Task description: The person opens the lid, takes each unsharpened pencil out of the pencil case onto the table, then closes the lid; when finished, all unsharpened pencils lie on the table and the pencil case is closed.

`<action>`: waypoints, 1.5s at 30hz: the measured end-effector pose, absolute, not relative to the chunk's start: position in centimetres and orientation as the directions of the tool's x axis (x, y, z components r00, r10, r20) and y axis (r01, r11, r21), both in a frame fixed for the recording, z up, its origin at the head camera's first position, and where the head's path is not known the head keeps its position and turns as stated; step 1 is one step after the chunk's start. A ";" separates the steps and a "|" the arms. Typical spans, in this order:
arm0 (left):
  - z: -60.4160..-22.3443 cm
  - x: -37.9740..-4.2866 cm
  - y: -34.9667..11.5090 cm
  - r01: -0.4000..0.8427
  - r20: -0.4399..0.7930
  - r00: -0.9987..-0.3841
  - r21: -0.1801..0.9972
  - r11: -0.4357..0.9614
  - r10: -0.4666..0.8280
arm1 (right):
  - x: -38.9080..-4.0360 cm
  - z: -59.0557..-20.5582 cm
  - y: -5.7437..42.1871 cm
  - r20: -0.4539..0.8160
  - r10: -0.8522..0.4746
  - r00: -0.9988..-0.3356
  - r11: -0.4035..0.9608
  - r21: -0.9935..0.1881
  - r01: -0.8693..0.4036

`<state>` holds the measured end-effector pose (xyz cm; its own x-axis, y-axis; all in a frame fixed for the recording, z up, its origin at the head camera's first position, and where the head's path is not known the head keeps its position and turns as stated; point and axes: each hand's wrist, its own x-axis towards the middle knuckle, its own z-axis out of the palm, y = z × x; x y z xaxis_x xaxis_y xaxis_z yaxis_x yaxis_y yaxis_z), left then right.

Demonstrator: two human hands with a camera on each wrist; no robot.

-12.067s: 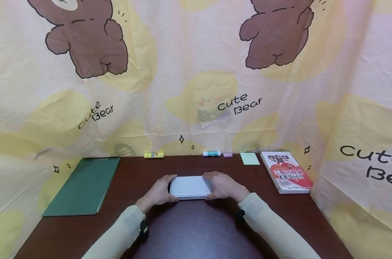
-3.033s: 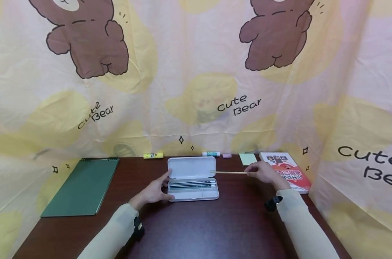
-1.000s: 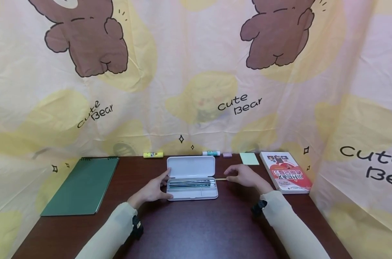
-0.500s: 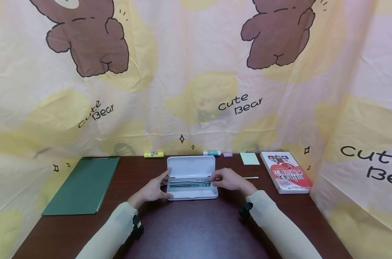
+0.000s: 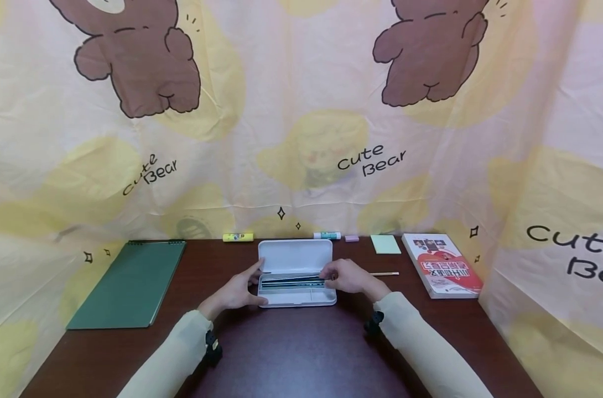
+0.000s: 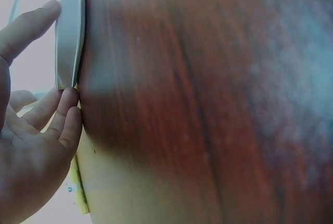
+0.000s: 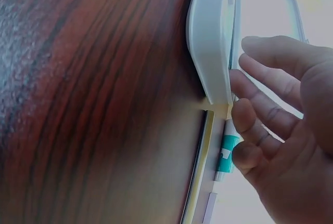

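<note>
A white pencil case [image 5: 281, 299] stands with its lid [image 5: 295, 255] raised on the dark wooden table. Dark striped pencils [image 5: 286, 284] lie side by side in its long rear compartment. My left hand [image 5: 232, 291] holds the case's left end, thumb at the front edge and fingers behind, as the left wrist view shows against the side wall [image 6: 69, 37]. At the right end, my right hand [image 5: 352, 276] pinches the end of one pencil, which tilts up slightly from the others. A loose pencil [image 5: 386, 273] lies on the table behind that hand, partly hidden.
A green notepad [image 5: 129, 284] lies at left and a red-and-white book [image 5: 443, 268] at right. Along the back sit a yellow tube [image 5: 238, 237], a glue stick [image 5: 326, 235], a purple eraser [image 5: 352, 238] and pale green sticky notes [image 5: 386, 244]. A printed curtain [image 5: 301, 138] hangs behind.
The case was closed and is now open. My right hand put a pencil down right of the case, then moved left to the pencils inside and tipped one up. The left hand stays put.
</note>
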<state>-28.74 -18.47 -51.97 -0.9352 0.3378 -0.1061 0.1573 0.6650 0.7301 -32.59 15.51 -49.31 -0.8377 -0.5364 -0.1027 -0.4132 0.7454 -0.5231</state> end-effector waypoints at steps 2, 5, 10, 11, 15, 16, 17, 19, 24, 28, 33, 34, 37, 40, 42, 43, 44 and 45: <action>-52.0 -28.8 -18.4 0.155 -0.107 -0.936 0.729 0.667 0.335 | -32.6 -49.4 15.4 -0.101 -0.535 -0.839 0.747 -0.519 -0.415; -52.1 -28.8 -18.4 0.154 -0.105 -0.936 0.733 0.663 0.335 | -32.5 -49.5 15.4 -0.100 -0.542 -0.835 0.747 -0.512 -0.424; -52.1 -28.8 -18.4 0.156 -0.102 -0.936 0.738 0.656 0.338 | -32.4 -49.7 15.4 -0.112 -0.562 -0.820 0.745 -0.499 -0.443; -52.1 -28.8 -18.4 0.154 -0.104 -0.936 0.738 0.657 0.337 | -32.5 -49.7 15.4 -0.113 -0.566 -0.816 0.744 -0.496 -0.447; -52.0 -28.8 -18.4 0.152 -0.105 -0.936 0.740 0.655 0.336 | -32.5 -49.8 15.4 -0.122 -0.569 -0.814 0.747 -0.492 -0.448; -52.0 -28.8 -18.4 0.152 -0.105 -0.936 0.740 0.655 0.336 | -32.5 -49.7 15.3 -0.123 -0.571 -0.812 0.746 -0.492 -0.449; -52.0 -28.8 -18.4 0.153 -0.104 -0.936 0.740 0.655 0.337 | -32.5 -49.6 15.3 -0.129 -0.570 -0.812 0.748 -0.490 -0.447; -52.0 -28.8 -18.4 0.160 -0.099 -0.935 0.738 0.656 0.340 | -32.4 -49.4 15.2 -0.141 -0.569 -0.810 0.752 -0.488 -0.443; -52.0 -28.8 -18.4 0.172 -0.089 -0.935 0.734 0.657 0.343 | -32.2 -49.0 14.9 -0.154 -0.575 -0.803 0.749 -0.494 -0.442; -52.0 -28.7 -18.5 0.174 -0.086 -0.935 0.734 0.657 0.344 | -32.2 -49.0 14.8 -0.161 -0.571 -0.805 0.750 -0.500 -0.432; -51.9 -28.7 -18.5 0.176 -0.084 -0.933 0.740 0.650 0.349 | -32.3 -49.2 14.8 -0.163 -0.564 -0.809 0.758 -0.490 -0.430; -51.9 -28.7 -18.5 0.177 -0.084 -0.933 0.740 0.649 0.349 | -32.3 -49.2 14.8 -0.160 -0.564 -0.810 0.757 -0.491 -0.431; -51.9 -28.7 -18.5 0.180 -0.081 -0.933 0.738 0.650 0.351 | -32.3 -49.3 14.8 -0.149 -0.561 -0.814 0.757 -0.490 -0.432; -51.9 -28.7 -18.5 0.185 -0.076 -0.932 0.740 0.647 0.354 | -32.3 -49.2 14.8 -0.142 -0.559 -0.817 0.756 -0.491 -0.432; -51.9 -28.7 -18.5 0.188 -0.074 -0.931 0.741 0.644 0.357 | -32.3 -49.2 14.9 -0.136 -0.560 -0.817 0.755 -0.490 -0.436; -51.9 -28.7 -18.5 0.189 -0.073 -0.931 0.742 0.643 0.358 | -32.3 -49.3 14.9 -0.135 -0.561 -0.817 0.755 -0.488 -0.438; -51.9 -28.7 -18.6 0.189 -0.072 -0.931 0.744 0.641 0.359 | -32.4 -49.3 14.9 -0.129 -0.563 -0.816 0.753 -0.487 -0.443; -51.9 -28.7 -18.6 0.189 -0.072 -0.930 0.745 0.640 0.359 | -32.4 -49.4 15.0 -0.119 -0.565 -0.816 0.749 -0.488 -0.448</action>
<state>-28.66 -18.55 -51.94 -0.9304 0.3593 -0.0718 0.1895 0.6396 0.7450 -32.41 14.95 -49.37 -0.8164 -0.5651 -0.1186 -0.4479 0.7494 -0.4877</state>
